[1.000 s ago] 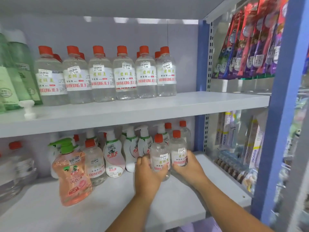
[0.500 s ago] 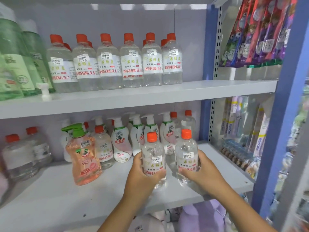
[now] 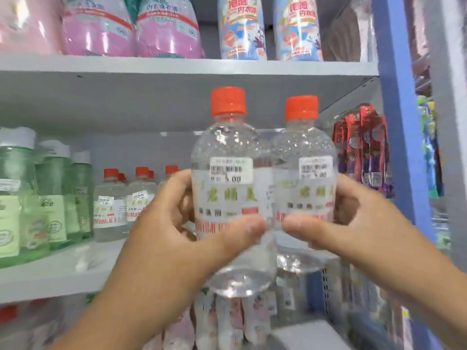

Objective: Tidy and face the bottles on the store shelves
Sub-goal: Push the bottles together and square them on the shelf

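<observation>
Item 1: left-hand bottle. Clear plastic, clear liquid, orange screw cap, white price sticker above a printed label with yellow-green characters and a red band. Long axis vertical, cap up, label facing the camera. Held in the air in front of the shelves, at the level of the middle shelf.

Item 2: right-hand bottle. Same make, same cap and sticker. Upright, cap up, label forward; its cap sits slightly lower than the first one's. The two bodies stand side by side, touching or very nearly so.

Left hand: curled around the lower body of item 1, thumb across the front over the red band, fingers behind.

Right hand: curled around item 2 in mirror fashion, thumb on the front, fingers at the far side. The two thumb tips nearly meet between the bottles.

Stock behind: shelved orange-capped bottles of the same kind on the middle shelf, green bottles to their left, pink refill pouches on the shelf above. Edges are motion-blurred.
</observation>
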A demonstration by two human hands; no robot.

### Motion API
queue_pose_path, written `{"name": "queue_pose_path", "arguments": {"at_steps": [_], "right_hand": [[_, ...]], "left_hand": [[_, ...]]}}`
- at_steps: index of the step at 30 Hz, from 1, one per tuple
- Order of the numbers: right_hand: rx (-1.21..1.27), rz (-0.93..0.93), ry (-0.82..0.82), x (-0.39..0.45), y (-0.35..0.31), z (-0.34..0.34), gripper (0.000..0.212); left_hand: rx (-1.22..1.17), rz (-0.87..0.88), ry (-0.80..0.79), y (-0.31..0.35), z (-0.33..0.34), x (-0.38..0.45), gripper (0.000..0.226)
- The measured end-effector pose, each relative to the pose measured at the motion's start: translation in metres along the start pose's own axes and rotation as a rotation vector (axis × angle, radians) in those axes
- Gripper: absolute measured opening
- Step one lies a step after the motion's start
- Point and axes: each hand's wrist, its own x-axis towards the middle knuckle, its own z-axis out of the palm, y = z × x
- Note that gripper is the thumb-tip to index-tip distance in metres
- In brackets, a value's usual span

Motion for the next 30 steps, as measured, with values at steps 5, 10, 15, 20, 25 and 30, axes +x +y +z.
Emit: {"name": "queue_pose_path", "arguments": {"at_steps": [5, 10, 15, 20, 25, 30], "right_hand": [[-0.039, 0.09, 0.065, 0.072, 0.028, -0.012, 0.057], [-0.14, 0.264, -0.007, 0.109, 0.073, -0.016, 0.046], [-0.28, 0.367, -0.132, 0.134, 0.099, -0.015, 0.021], [-0.331, 0.336, -0.241, 0.145, 0.118, -0.013, 0.017], [-0.338, 0.213, -0.253, 0.146, 0.14, -0.007, 0.018], [-0.295, 0.193, -0.267, 0.142, 0.139, -0.005, 0.015]], "left_hand": [[0.075, -0.092, 0.034, -0.011, -0.006, 0.065, 0.065], [0.238, -0.223, 0.034, -0.057, 0.005, 0.115, 0.061], [0.341, -0.276, -0.013, -0.073, 0.016, 0.147, 0.041], [0.414, -0.233, -0.04, -0.101, 0.029, 0.156, 0.046], [0.425, -0.201, -0.034, -0.118, 0.033, 0.156, 0.056], [0.408, -0.172, -0.129, -0.119, 0.03, 0.154, 0.049]]}}
